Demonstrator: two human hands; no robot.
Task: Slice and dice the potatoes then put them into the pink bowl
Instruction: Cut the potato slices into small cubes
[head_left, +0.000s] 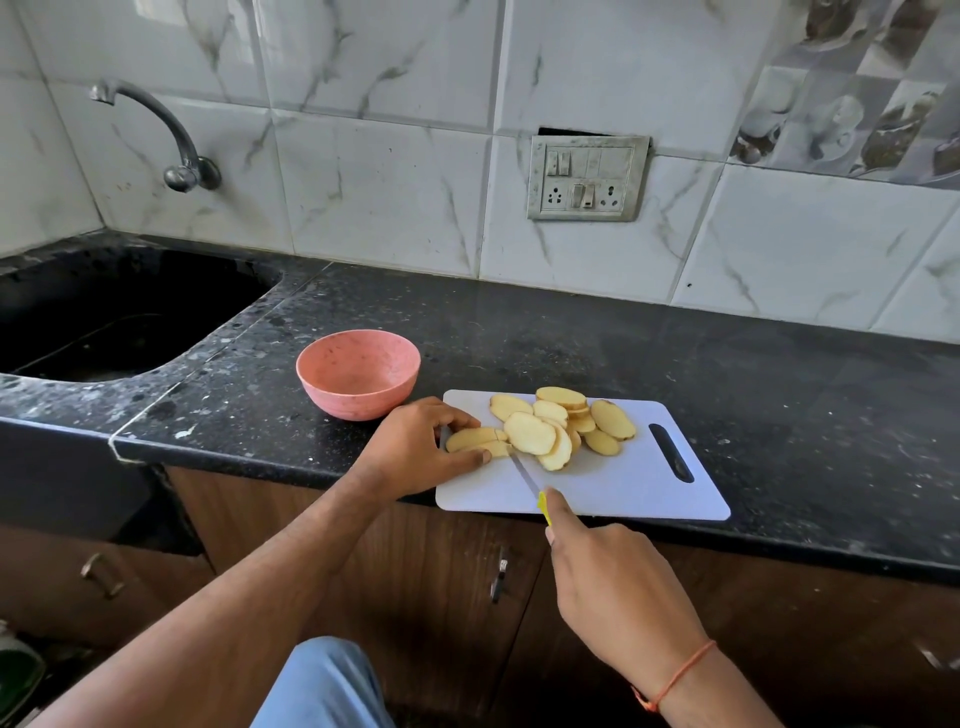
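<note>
A white cutting board (628, 493) lies at the counter's front edge. Several pale potato slices (563, 421) are heaped on its far half. My left hand (421, 447) pinches a small stack of slices (475, 441) at the board's left end, fingers curled over them. My right hand (613, 587) grips a knife with a yellow handle (543, 508), forefinger laid along it. The thin blade (522, 473) points at the held stack, its tip touching the slices. The pink bowl (358, 379) stands empty on the counter just left of the board.
A dark sink (114, 317) is sunk into the black granite counter (727, 374) at the left, under a wall tap (171, 140). A switch plate (587, 179) sits on the tiled wall. Brown cabinet doors with handles (498, 579) are below the counter.
</note>
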